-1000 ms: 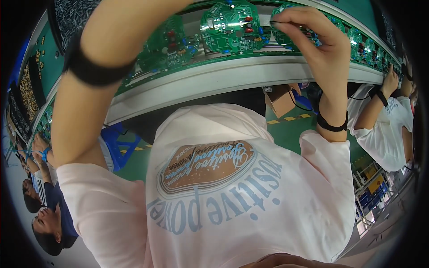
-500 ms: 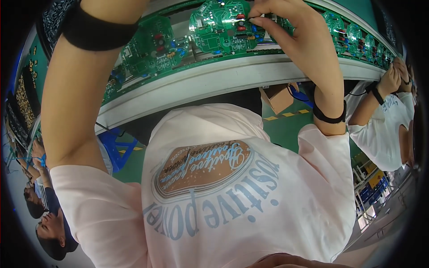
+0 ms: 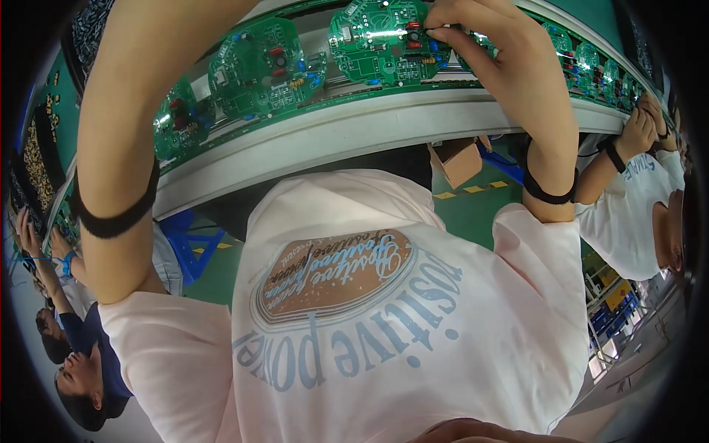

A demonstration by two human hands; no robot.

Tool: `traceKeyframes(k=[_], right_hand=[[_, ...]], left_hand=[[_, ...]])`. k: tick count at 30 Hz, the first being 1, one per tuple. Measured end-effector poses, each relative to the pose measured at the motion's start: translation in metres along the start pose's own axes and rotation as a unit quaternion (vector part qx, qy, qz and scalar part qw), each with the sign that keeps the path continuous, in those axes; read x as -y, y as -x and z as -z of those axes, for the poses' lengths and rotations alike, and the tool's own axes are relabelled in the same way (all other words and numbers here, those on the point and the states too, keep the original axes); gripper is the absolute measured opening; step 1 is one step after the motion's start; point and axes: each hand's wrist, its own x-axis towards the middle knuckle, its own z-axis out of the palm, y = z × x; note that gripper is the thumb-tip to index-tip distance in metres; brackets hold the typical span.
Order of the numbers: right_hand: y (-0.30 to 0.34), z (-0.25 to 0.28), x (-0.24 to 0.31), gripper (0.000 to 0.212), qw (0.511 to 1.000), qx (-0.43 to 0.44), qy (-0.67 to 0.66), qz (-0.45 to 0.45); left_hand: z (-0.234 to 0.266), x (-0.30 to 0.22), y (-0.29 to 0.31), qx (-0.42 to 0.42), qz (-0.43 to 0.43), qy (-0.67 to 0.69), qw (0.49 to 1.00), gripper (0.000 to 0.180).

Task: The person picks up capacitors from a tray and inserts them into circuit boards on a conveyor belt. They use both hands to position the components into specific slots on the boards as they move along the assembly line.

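Circuit board, green and roughly round, lies on the conveyor rail directly under the right hand; fingertips are pinched together at the board's right edge, on something too small to make out, next to a red component. Just left of that grip sits a second green board of the same shape, and further left a third, partly shaded. To the right of the grip, more green boards run along the rail. Left hand is out of frame above; only the left forearm shows, so can't tell what its fingers are doing. Black bands sit on both arms: left, right. Below the grip: pale pink printed T-shirt. Well right of the grip, a co-worker's hand rests at the rail. Far left, another person's hands near a tray of yellow parts. Brown cardboard box under the rail
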Motion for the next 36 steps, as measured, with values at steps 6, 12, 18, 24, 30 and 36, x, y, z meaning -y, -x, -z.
traceKeyframes(k=[6, 12, 18, 24, 30, 36], right_hand=[[-0.045, 0.007, 0.063, 0.013, 0.888, 0.230, 0.285, -0.277], [-0.009, -0.001, 0.006, 0.012, 1.000, 0.018, 0.018, 0.004], [-0.023, 0.000, 0.024, 0.012, 0.999, 0.036, 0.017, 0.000], [-0.013, 0.001, 0.020, 0.012, 0.986, 0.100, 0.121, -0.062], [-0.045, 0.005, 0.067, 0.011, 0.855, 0.284, 0.342, -0.268], [-0.027, 0.011, 0.050, 0.016, 0.946, 0.162, 0.250, -0.126]], left_hand=[[0.020, -0.015, 0.029, 0.030, 0.079, 0.075, 0.994, 0.008], [0.027, -0.016, 0.053, 0.085, 0.220, 0.159, 0.959, 0.007], [0.028, 0.005, 0.076, 0.110, 0.259, 0.259, 0.924, 0.011], [0.025, 0.029, 0.093, 0.168, 0.248, 0.380, 0.875, 0.025], [0.022, 0.035, 0.097, 0.181, 0.280, 0.434, 0.837, 0.026], [0.029, 0.034, 0.100, 0.197, 0.266, 0.389, 0.860, 0.028]])
